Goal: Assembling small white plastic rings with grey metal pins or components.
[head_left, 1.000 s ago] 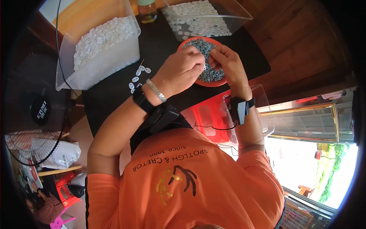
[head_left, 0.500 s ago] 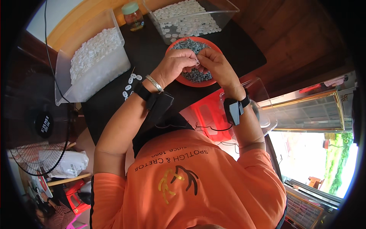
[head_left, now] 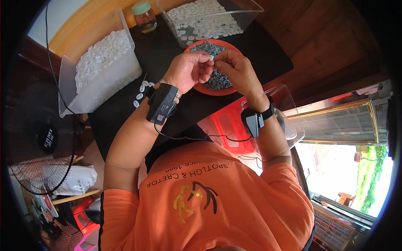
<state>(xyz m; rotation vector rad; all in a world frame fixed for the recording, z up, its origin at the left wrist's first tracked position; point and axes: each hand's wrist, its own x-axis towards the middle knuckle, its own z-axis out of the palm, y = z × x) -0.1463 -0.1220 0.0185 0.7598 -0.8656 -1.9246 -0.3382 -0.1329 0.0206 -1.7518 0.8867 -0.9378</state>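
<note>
Over the orange bowl point(head_left: 204, 91) of small grey pieces point(head_left: 220, 83), my two hands meet fingertip to fingertip. A small white plastic piece point(head_left: 211, 57) is pinched between the thumb and finger of my left hand point(head_left: 186, 69), whose palm is turned partly up. My right hand point(head_left: 239, 72) has its thumb and forefinger pressed together right beside that piece. Whatever it grips is too small to make out. Several loose white oval pieces point(head_left: 139, 96) lie on the dark table point(head_left: 167, 39), left of my left wrist, near a thin pointed stick.
A clear bin point(head_left: 104, 96) heaped with white pieces stands at the left. Another clear bin point(head_left: 249, 14) of white pieces is at the back, next to a green-lidded jar point(head_left: 145, 21). A transparent container point(head_left: 293, 108) and red stool point(head_left: 230, 125) are at the right. A cable joins my wrist devices.
My left wrist has rolled, turning the palm upward and showing the wrist device's face. The fingertips have shifted slightly left and up, and the white piece shows more clearly.
</note>
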